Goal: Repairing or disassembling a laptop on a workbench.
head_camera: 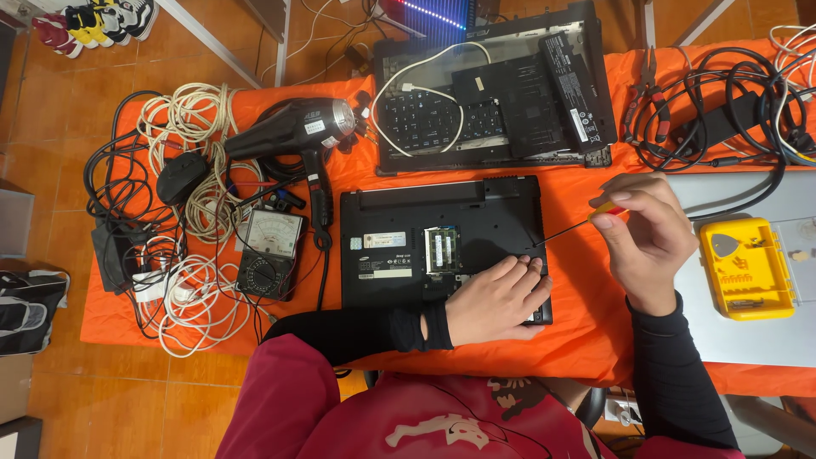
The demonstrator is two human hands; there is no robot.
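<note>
Step in hand, as judged: working a screw at the right edge of the upturned black laptop (pixel 442 242).

Right hand (pixel 648 238) is pinching a small screwdriver (pixel 568 229) by its red-yellow handle, grip closed on it; the thin shaft is slanting down-left from the grip, tip meeting the laptop base just beside the left fingertips (pixel 525 265).

Left hand (pixel 493 299) is lying flat, fingers spread, pressing the laptop's lower right corner onto the orange bench (pixel 578 340); holding nothing.

Open memory bay (pixel 442 250) is sitting left of the tip. Yellow bit case (pixel 746 268) is lying right of the grip.

Next move probably calls for keeping the tip seated and turning while the base is braced.
</note>
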